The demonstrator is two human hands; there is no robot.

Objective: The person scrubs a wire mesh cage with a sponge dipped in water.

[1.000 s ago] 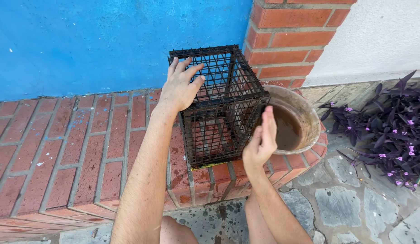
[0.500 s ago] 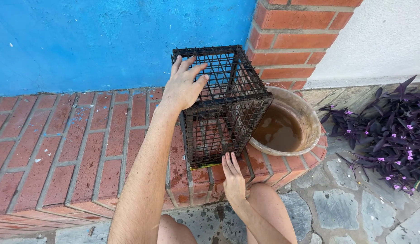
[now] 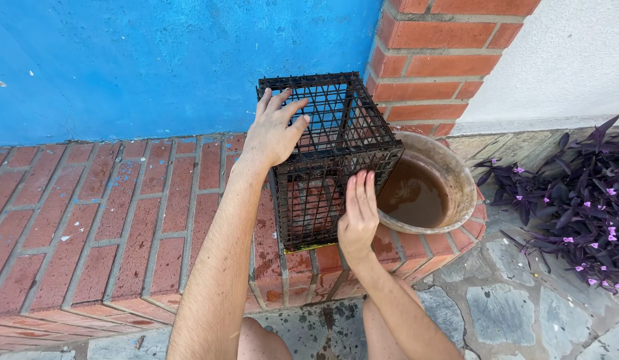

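My left hand [image 3: 273,130] spreading flat on the black wire cage [image 3: 333,157], right hand [image 3: 358,213] pressing fingers-together against its front mesh, round clay bowl [image 3: 456,177] of brown water sitting at three o'clock

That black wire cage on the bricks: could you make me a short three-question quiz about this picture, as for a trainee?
1. True or false: the left hand rests on top of the black wire cage.
2. What fills the clay bowl beside the cage?
A. brown water
B. sand
C. gravel
3. Which side of the cage does the right hand touch?

Key:
1. True
2. A
3. The front mesh face, palm flat, fingers up.
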